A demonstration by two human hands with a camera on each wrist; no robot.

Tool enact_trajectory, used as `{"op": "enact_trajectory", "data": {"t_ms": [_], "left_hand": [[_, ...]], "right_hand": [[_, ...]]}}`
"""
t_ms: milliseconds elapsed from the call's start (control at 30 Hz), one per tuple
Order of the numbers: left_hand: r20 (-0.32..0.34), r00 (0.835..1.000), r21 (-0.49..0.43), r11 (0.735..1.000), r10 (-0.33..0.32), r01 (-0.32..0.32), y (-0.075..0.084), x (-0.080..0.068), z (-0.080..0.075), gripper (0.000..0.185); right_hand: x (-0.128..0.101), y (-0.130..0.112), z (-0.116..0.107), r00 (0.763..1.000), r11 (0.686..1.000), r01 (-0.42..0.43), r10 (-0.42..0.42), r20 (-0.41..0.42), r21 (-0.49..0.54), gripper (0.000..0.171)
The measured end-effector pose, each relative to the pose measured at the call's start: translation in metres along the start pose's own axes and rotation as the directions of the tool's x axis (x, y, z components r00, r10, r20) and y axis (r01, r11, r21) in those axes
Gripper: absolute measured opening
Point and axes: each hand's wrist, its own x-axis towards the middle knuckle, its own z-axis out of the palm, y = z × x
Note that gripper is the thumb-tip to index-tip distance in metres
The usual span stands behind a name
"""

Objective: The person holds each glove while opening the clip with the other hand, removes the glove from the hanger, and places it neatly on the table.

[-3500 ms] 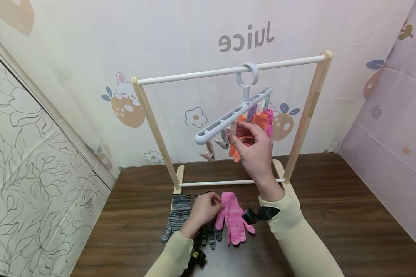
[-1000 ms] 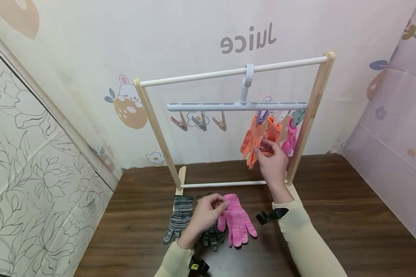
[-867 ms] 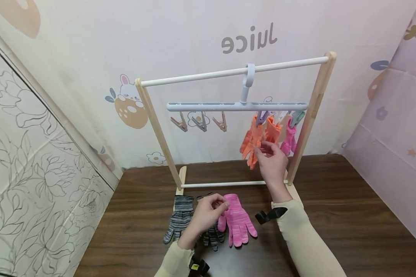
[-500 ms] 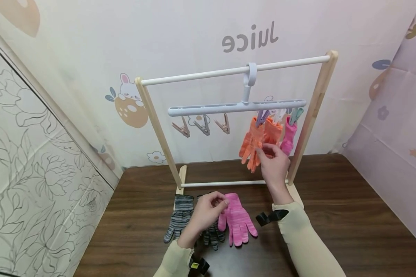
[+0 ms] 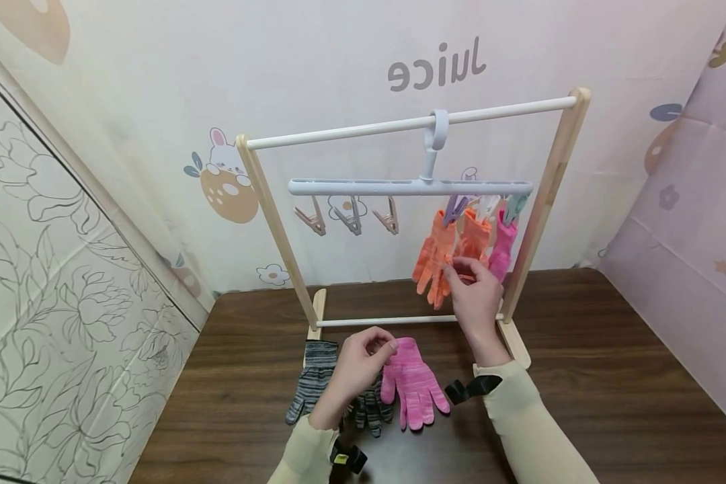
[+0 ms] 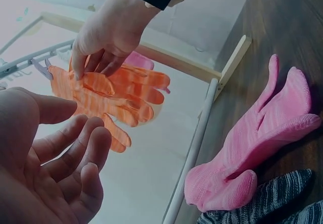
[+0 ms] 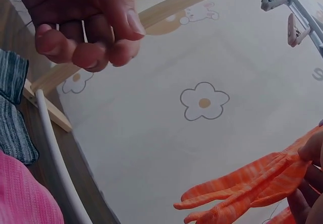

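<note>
My right hand (image 5: 478, 296) pinches the lower part of an orange glove (image 5: 433, 255), which hangs by a purple clothespin (image 5: 454, 209) from a pale blue hanger (image 5: 363, 187). Behind it, a second orange glove (image 5: 475, 233) hangs from a white peg, and a pink glove (image 5: 503, 243) from a green one (image 5: 514, 208). My left hand (image 5: 363, 356) hovers near the cuff of a flat pink glove (image 5: 414, 386), fingers loosely curled around nothing, as the left wrist view shows. Two grey-black striped gloves lie left of it, one (image 5: 316, 376) in plain sight, the other (image 5: 372, 409) partly hidden by my left hand.
The hanger hooks over the white top rod (image 5: 351, 133) of a wooden rack (image 5: 544, 202). Three bare clothespins (image 5: 351, 216) dangle from its left half. A lower white rod (image 5: 387, 321) crosses just above the dark wooden table (image 5: 593, 376). A printed curtain stands behind.
The hanger has swung from slanting toward me to lying nearly along the rod. My right hand has left the bare pegs, gone right to the orange glove, and lately dropped slightly with it.
</note>
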Motion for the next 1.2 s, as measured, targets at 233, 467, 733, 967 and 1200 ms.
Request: {"op": "enact_trajectory", "data": {"t_ms": [233, 467, 733, 967, 1200], "left_hand": [[-0.022, 1.0, -0.036, 0.999, 0.005, -0.006, 0.009, 0.0, -0.002, 0.012], [-0.043, 0.999, -0.041, 0.999, 0.01, -0.012, 0.016, 0.001, -0.004, 0.014], [-0.054, 0.997, -0.083, 0.994, 0.062, -0.066, 0.006, 0.007, -0.003, 0.022], [-0.066, 0.996, -0.085, 0.994, 0.067, -0.072, 0.008, 0.008, -0.003, 0.019], [-0.075, 0.997, -0.067, 0.997, 0.028, -0.033, 0.011, 0.01, -0.003, 0.014]], "right_hand": [[-0.005, -0.001, 0.001, 1.0, 0.998, 0.011, -0.012, 0.011, 0.061, 0.024], [-0.008, -0.001, 0.0, 0.999, 0.996, 0.034, -0.036, 0.019, 0.081, 0.021], [-0.011, -0.007, -0.001, 0.998, 0.997, 0.063, -0.063, 0.019, 0.039, 0.019], [-0.017, -0.015, 0.0, 0.996, 0.996, 0.072, -0.075, 0.049, 0.052, 0.021], [-0.02, -0.015, 0.001, 0.997, 0.997, 0.058, -0.06, 0.047, 0.053, 0.02]]}}
